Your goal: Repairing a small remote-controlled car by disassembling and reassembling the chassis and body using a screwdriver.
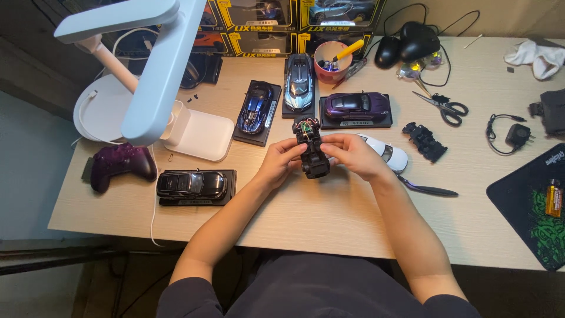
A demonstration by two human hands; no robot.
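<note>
A pale wooden desk (pixel 329 218) fills the view, crowded at its far side and bare toward the person. Both hands meet over its middle, holding a black toy-car chassis (pixel 311 148) clear of the surface. The left hand (pixel 281 162) pinches its left flank, the right hand (pixel 353 154) closes on its right flank, fingers clamped from both sides. The chassis's long axis runs away from the person, wired end far. Just beyond the right hand lies a white car shell (pixel 391 156), pliers (pixel 426 189) beside it. Beyond the grip stand a purple model car (pixel 356 106) and blue model car (pixel 299 88); open room lies nearer the body
</note>
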